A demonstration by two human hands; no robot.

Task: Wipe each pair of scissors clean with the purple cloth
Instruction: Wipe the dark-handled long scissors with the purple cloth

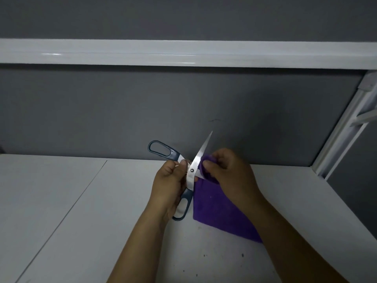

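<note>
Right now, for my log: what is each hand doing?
Left hand: gripping the scissors.
Right hand: pinching the purple cloth.

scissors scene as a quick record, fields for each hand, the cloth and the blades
scissors: open, dark blue handles, one blade pointing up
left hand: grips the scissors by the pivot
right hand: pinches purple cloth around the other blade
cloth state: bunched at that blade, rest hanging down
surface: white table, gray wall behind
</note>
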